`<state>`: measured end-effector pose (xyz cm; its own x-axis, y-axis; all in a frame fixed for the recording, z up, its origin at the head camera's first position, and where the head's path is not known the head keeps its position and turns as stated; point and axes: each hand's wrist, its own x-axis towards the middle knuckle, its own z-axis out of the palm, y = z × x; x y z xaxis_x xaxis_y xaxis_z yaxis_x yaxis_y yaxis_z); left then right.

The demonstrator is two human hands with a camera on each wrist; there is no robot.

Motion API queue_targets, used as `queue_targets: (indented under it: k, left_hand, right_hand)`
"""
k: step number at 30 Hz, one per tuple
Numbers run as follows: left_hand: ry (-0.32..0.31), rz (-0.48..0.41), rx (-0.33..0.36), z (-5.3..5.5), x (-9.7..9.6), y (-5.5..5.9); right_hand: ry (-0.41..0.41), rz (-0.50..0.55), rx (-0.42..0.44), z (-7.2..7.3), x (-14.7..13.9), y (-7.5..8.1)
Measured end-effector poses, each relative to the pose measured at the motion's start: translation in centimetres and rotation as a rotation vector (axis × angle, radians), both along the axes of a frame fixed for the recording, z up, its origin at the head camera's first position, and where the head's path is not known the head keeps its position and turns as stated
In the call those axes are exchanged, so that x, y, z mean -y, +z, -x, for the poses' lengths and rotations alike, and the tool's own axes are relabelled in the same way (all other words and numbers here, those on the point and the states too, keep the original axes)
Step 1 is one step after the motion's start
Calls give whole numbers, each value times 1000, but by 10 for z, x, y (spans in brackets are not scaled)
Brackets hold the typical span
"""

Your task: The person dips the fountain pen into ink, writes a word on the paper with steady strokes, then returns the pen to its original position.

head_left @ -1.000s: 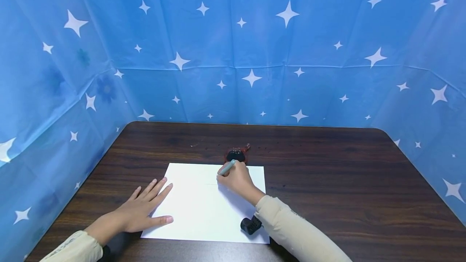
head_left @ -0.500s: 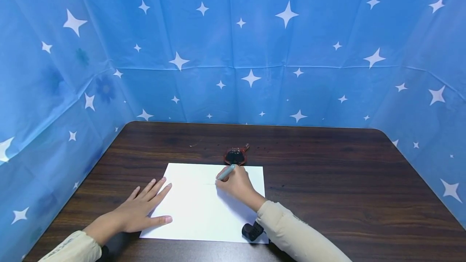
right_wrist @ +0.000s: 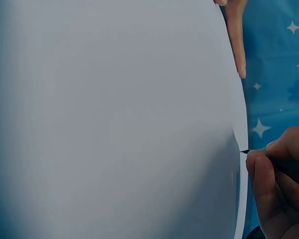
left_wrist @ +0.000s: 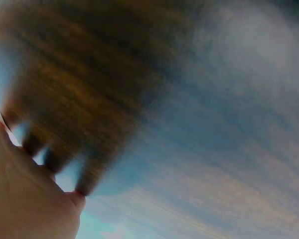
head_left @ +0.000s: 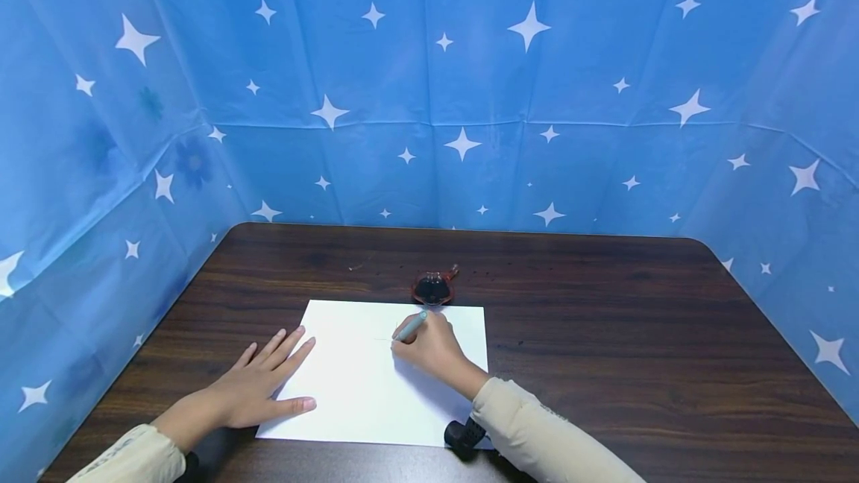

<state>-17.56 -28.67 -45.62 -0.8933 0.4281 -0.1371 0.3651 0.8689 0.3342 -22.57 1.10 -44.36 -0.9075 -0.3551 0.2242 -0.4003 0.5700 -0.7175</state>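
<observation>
A white sheet of paper (head_left: pixel 356 393) lies on the dark wood table. My right hand (head_left: pixel 432 349) pinches a grey-green pen (head_left: pixel 410 326) over the upper right half of the sheet, in the head view. In the right wrist view the dark pen tip (right_wrist: pixel 245 151) meets the paper, as far as I can tell. A faint thin line (head_left: pixel 381 339) runs just left of the tip. My left hand (head_left: pixel 251 390) rests with fingers spread at the sheet's left edge, its fingertips and thumb on the paper.
Just beyond the paper's far edge sits a small reddish object with a dark, glossy middle (head_left: pixel 432 288). A black wrist camera (head_left: pixel 463 436) hangs under the right cuff, over the sheet's near right corner. A blue star-patterned cloth (head_left: pixel 429 80) surrounds the table.
My right hand has slid a little left and toward me with the pen, uncovering more of the reddish object. The left hand stays in place.
</observation>
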Motion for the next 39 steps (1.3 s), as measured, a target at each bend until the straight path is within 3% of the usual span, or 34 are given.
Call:
queue_targets:
  k: [18,28,34,39]
  left_hand:
    - [39,50,-14,4,2,-8]
    - [35,62,-25,4,2,-9]
    - [10,25,-22,0,1,-4]
    - [-4,-2,-23,-1,0,0]
  right_hand:
    - [54,13,-51,-10,10,1]
    - [105,-8,-23,-20,23,1]
    - [134,15,7,-24,28,2]
    - [123,30,0,-18,23,10]
